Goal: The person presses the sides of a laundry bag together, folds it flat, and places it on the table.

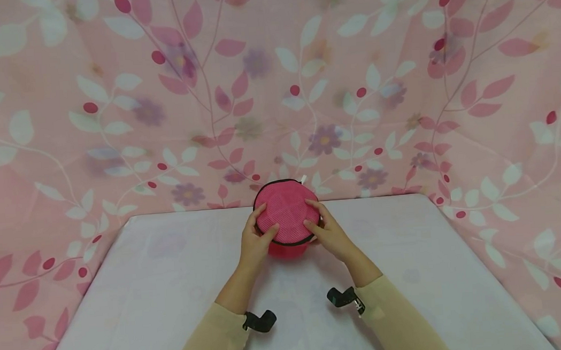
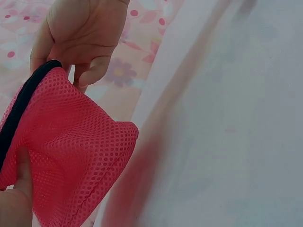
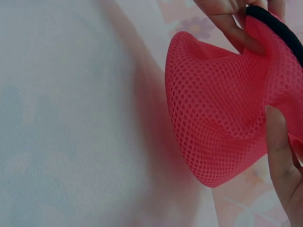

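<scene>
A pink mesh bag point(image 1: 287, 209) with a round face and black edging is held up in front of me, over the far part of the table. My left hand point(image 1: 257, 244) grips its left side, thumb on the round face and fingers at the edge. On the opposite side my right hand point(image 1: 334, 239) holds it the same way. From the left wrist view, the bag's soft mesh side point(image 2: 85, 132) sags and tapers below the black edging point(image 2: 23, 106). In the right wrist view a finger point(image 3: 277, 132) of the right hand presses into the mesh point(image 3: 218, 94).
A table under a white cloth point(image 1: 172, 288) reaches back to a pink curtain point(image 1: 275, 89) printed with leaves and flowers. Small black cameras point(image 1: 260, 322) are strapped at both wrists, over beige sleeves point(image 1: 213, 334). A small white tag point(image 1: 304, 179) sticks up from the bag's edge.
</scene>
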The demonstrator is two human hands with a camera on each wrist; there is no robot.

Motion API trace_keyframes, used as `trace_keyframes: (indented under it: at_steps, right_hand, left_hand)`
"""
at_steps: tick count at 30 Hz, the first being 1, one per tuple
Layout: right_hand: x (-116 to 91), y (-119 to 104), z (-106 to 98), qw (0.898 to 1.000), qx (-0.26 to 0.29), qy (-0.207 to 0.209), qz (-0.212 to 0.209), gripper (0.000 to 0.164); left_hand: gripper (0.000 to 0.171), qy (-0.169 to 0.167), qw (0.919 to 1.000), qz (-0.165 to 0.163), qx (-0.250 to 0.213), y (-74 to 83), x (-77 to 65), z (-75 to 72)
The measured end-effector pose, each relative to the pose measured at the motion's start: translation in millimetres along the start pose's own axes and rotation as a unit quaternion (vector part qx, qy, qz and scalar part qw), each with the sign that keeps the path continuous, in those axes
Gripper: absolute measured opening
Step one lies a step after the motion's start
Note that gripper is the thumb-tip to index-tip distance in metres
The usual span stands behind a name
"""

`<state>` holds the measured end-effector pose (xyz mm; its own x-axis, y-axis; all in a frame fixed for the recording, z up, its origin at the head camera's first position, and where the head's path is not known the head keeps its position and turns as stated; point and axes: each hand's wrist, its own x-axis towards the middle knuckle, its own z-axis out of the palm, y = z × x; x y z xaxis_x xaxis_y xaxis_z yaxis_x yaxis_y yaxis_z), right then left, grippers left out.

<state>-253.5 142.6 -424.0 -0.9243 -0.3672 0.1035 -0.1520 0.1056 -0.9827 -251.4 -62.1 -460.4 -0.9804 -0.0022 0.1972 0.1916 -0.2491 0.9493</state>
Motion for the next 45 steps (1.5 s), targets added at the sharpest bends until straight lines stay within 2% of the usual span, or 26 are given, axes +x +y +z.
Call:
trace_keyframes:
  at_steps: [5,10,24,27,33,37,45]
  right_hand:
    - [-1,0,1,1.000,0.017,-0.006,0.004,0.056]
    - [-1,1,2,0.999,0.036,0.006,-0.004,0.055]
    - [0,5,1,0.999,0.017,0.034,-0.020,0.053]
    - [0,4,1,0.999,0.016,0.042,-0.016,0.052]
    - [1,5,0,0.998,0.023,0.052,-0.018,0.051]
    - [3,9,-2,0.997,0.037,0.054,-0.028,0.051]
    - [10,28,-5,0.995,0.061,0.071,-0.044,0.049]
  left_hand:
    - [0.062,-0.005,1.0000,0.000,-0.007,7.1,-2.8,2.6]
    - [0.063,-0.008,1.0000,-0.003,-0.002,15.7,-7.8,7.0]
    - [0.063,-0.004,0.9998,-0.018,-0.012,12.4,-8.4,9.4]
    - [0.063,0.000,0.9998,-0.016,-0.014,8.0,-7.1,8.9]
    - [0.061,0.018,0.9998,-0.005,0.002,-11.7,-1.9,6.0]
    - [0.061,0.019,0.9997,-0.003,0.015,-14.2,-1.3,5.3]
    - [0.062,0.006,1.0000,-0.001,0.000,-15.5,-0.5,7.0]
